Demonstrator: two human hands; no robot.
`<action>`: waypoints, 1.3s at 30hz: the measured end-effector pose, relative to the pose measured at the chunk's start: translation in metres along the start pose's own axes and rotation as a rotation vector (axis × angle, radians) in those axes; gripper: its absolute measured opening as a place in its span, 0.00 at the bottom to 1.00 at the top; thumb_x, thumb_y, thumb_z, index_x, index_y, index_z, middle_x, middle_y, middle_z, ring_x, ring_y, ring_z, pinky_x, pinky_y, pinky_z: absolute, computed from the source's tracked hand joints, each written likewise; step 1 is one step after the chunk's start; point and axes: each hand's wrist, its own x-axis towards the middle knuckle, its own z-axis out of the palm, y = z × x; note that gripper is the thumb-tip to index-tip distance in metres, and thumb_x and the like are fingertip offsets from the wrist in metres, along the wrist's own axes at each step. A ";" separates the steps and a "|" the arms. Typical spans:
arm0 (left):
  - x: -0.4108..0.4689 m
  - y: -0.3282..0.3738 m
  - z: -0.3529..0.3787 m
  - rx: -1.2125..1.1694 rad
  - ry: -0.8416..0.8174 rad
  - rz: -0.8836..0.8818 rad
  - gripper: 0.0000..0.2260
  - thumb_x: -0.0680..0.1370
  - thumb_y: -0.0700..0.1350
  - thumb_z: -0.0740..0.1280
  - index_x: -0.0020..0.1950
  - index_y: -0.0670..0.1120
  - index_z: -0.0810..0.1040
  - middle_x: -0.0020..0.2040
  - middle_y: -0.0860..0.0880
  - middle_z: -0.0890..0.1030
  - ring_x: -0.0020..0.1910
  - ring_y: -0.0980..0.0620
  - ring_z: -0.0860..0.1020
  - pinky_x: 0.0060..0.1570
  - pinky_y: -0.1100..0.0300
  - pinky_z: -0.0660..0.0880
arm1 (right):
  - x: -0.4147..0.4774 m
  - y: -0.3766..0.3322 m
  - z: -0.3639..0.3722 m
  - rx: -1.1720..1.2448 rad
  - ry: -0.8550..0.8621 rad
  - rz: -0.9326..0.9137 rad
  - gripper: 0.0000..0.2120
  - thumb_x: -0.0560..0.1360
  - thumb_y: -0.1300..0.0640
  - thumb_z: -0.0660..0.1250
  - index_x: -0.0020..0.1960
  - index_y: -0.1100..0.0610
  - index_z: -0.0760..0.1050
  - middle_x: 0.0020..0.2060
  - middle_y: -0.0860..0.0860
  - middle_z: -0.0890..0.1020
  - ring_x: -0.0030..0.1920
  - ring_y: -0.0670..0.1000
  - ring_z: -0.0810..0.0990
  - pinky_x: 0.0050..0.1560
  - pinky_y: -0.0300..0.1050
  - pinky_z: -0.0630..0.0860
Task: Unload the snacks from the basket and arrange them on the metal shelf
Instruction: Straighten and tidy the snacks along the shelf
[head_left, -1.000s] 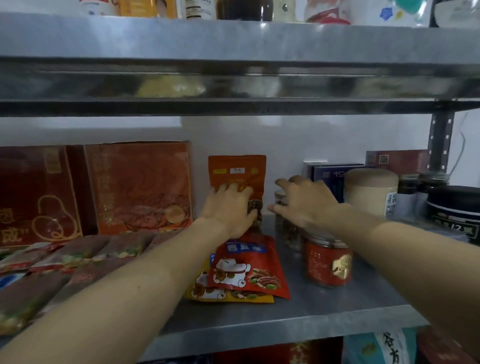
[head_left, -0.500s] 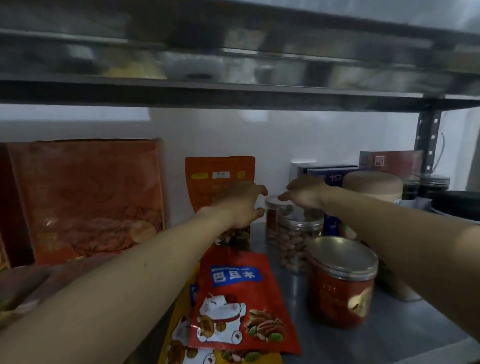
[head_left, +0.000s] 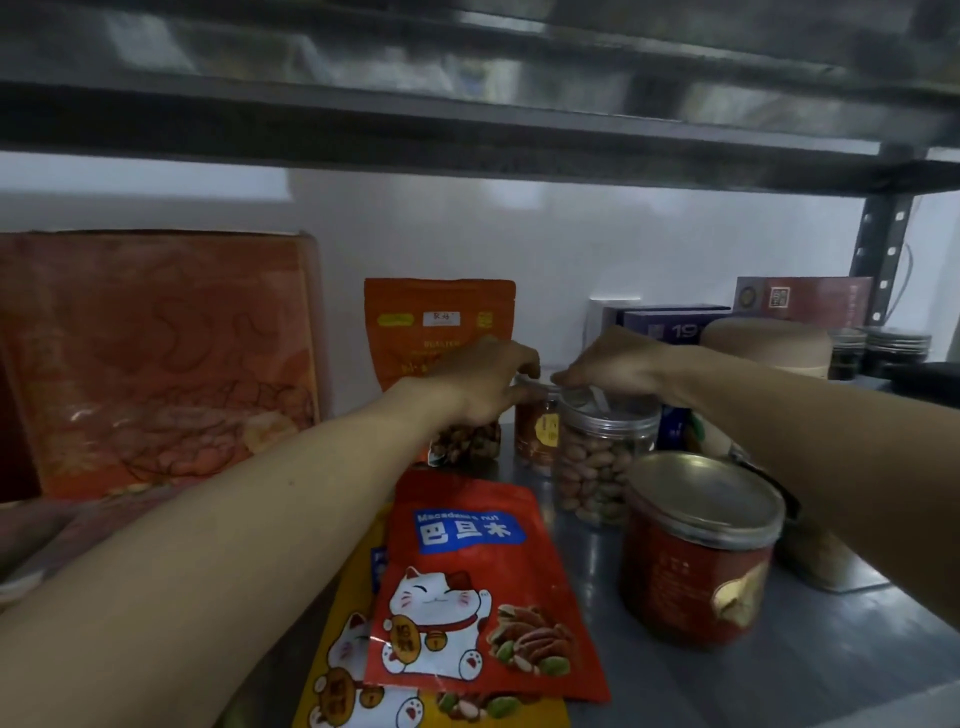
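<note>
On the metal shelf stands a clear jar of nuts, and both hands meet just above and behind it. The right hand lies over the clear jar's lid with its fingers stretched leftward and slightly bent, the tips reaching the lid of a small jar that stands just behind and left of the clear jar. Whether those fingers pinch anything cannot be told.

The left hand hangs left of the clear jar with thumb and fingers curled and the gap between them narrow. It sits in front of an upright orange pouch (its nut-filled window shows under the wrist), and whether it grips the pouch, the small jar or nothing is unclear.

In front and left of the clear jar a red cat pouch lies flat, overlapping a yellow pouch beneath it. In front and right of the clear jar, just beside it, stands a red jar with a metal lid. Far left of the clear jar a large red box leans at the wall. Behind and right of it are a purple box and a beige canister.
</note>
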 end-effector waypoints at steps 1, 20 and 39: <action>0.000 0.000 0.000 0.004 0.005 -0.007 0.15 0.81 0.53 0.63 0.64 0.47 0.75 0.57 0.45 0.78 0.48 0.52 0.73 0.41 0.59 0.69 | 0.000 0.000 0.001 -0.014 -0.003 -0.007 0.19 0.77 0.46 0.68 0.61 0.58 0.78 0.58 0.55 0.79 0.48 0.49 0.75 0.44 0.42 0.70; 0.001 0.020 0.012 0.131 0.197 -0.029 0.10 0.81 0.49 0.63 0.55 0.45 0.79 0.49 0.46 0.80 0.46 0.48 0.78 0.41 0.56 0.74 | -0.005 0.005 0.008 -0.028 0.059 -0.041 0.36 0.76 0.39 0.65 0.75 0.60 0.65 0.73 0.56 0.68 0.72 0.56 0.68 0.67 0.47 0.66; -0.036 0.019 -0.010 -0.106 0.118 0.199 0.14 0.78 0.48 0.66 0.63 0.49 0.79 0.60 0.48 0.80 0.57 0.52 0.76 0.55 0.55 0.74 | -0.040 -0.002 -0.002 0.246 -0.049 0.175 0.27 0.71 0.51 0.76 0.63 0.65 0.75 0.60 0.62 0.79 0.59 0.63 0.79 0.54 0.62 0.80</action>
